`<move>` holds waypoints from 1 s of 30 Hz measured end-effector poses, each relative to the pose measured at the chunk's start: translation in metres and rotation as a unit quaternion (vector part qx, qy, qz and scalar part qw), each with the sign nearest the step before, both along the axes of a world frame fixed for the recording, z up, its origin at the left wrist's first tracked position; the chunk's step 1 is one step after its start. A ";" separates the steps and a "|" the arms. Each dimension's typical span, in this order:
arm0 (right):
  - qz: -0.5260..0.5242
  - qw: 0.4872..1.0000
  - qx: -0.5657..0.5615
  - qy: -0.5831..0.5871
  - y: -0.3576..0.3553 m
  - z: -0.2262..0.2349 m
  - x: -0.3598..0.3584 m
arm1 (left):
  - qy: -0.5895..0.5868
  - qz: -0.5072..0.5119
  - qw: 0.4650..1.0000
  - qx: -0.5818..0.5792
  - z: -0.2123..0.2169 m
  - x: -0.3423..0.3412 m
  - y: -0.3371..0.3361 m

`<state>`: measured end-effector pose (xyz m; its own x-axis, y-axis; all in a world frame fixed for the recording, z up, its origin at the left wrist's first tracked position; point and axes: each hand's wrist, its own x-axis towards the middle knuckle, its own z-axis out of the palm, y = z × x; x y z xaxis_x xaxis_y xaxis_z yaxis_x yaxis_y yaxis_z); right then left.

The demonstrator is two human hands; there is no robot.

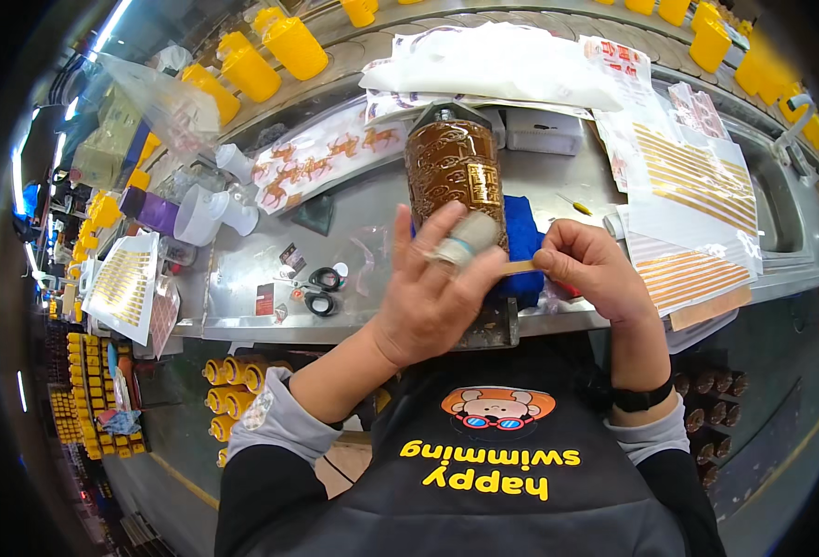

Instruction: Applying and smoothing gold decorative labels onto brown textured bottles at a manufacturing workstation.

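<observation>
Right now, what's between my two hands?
In the head view, a narrow gold strip, pinched by your right hand, reaches toward your left hand; blue cloth shows behind it.

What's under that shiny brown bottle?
A blue cloth peeks out beside the brown bottle, on the right. What lies directly beneath is hidden by the bottle itself and the left hand.

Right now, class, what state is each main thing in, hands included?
Bottle: lying, narrow end away from the person
Strip: pinched at one end
Right hand: pinching the strip
Left hand: spread at the bottle's near end
Blue cloth: bunched beside the bottle
Scissors: lying; open or shut unclear
Wristband: worn around right wrist
Striped sheet: lying flat
</observation>
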<state>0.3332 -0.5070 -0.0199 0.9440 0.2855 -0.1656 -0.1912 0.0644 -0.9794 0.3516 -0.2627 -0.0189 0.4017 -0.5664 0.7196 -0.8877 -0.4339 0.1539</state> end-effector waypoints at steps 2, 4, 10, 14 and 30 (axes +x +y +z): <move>0.004 1.000 0.002 -0.023 0.003 0.002 0.000 | 0.022 0.011 1.000 -0.020 -0.003 0.004 0.005; 0.011 0.999 0.000 -0.030 0.005 0.005 0.001 | 0.053 0.002 0.997 -0.063 -0.008 0.003 0.011; 0.036 0.999 -0.008 -0.023 0.010 0.011 0.002 | 0.094 0.043 0.989 -0.108 -0.021 -0.016 0.028; 0.038 0.998 0.025 -0.047 0.007 0.014 -0.006 | 0.084 0.031 0.991 -0.098 -0.018 -0.022 0.034; 0.015 0.999 0.019 -0.025 0.006 0.000 0.000 | 0.098 0.084 0.989 -0.074 -0.014 -0.027 0.029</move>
<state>0.3336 -0.5006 -0.0196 0.9421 0.3180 -0.1061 -0.1435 0.0965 -0.9849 0.3242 -0.2337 -0.0330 0.6214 -0.3739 0.6885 -0.7518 -0.5319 0.3897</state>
